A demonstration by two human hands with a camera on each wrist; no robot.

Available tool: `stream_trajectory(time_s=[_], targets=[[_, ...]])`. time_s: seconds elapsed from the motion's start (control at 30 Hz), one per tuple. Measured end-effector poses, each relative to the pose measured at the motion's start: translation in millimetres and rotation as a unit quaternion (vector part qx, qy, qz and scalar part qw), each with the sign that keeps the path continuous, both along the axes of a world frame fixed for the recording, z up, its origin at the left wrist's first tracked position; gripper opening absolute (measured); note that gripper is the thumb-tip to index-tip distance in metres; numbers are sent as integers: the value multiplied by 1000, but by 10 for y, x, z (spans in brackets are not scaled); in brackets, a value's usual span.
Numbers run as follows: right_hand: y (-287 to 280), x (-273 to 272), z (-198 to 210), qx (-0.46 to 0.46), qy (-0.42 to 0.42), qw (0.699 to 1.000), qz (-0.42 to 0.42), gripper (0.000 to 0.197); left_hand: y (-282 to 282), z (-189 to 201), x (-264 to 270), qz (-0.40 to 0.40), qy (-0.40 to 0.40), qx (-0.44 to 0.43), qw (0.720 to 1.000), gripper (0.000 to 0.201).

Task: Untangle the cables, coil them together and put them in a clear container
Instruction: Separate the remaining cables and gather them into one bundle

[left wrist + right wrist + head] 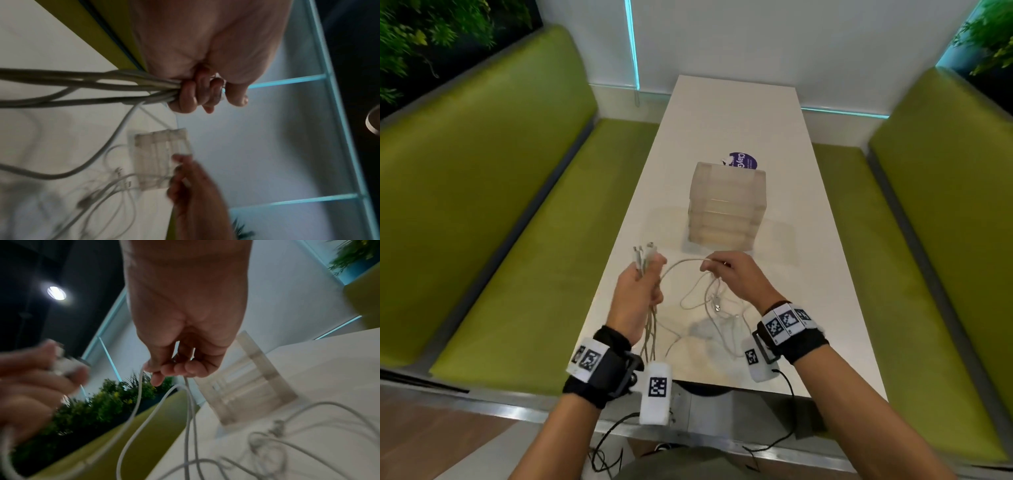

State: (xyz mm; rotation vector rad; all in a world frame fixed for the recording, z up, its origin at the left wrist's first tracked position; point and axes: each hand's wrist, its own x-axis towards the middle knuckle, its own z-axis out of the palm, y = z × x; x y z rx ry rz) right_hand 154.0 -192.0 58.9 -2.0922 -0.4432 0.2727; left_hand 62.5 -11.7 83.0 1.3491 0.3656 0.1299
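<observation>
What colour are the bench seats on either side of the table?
Green bench seats, clearest in the head view.

You face a long white table [732,113] between two green benches [493,192] — white wall [791,41] behind, teal light strips [632,44], leafy plants [421,31].
</observation>
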Motion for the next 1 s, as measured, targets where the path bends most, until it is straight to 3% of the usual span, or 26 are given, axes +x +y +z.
stream_trajectory(time_s=[0.07, 0.17, 0.27, 0.57, 0.63, 0.73, 0.9, 1.0], targets=[[55, -67, 130, 21, -4, 999, 43, 17, -143, -69, 12, -30, 22, 53, 998, 15], [104, -163, 208, -10, -39, 993, 110, 17, -287, -97, 52, -39, 20, 2, 999, 19], [128, -219, 148, -98, -70, 980, 159, 18, -283, -86, 105, 12, 9, -43, 999, 21], [-193, 184, -322, -208, 17, 978, 20, 17, -31, 209, 4, 59, -99, -84, 990, 20], [-292, 255, -379, -193, 28, 981, -12, 14, 57, 272, -13, 69, -110, -85, 988, 16], [-354, 255, -301, -97, 40, 993, -52, 13, 135, 243, -30, 78, -100, -70, 989, 15], [-323, 120, 24, 2, 70, 997, 16, 25, 47, 14, -31, 42, -22, 27, 999, 17], [-268, 31, 154, -29, 44, 998, 35, 23, -108, -91, -21, -14, 14, 93, 995, 19]])
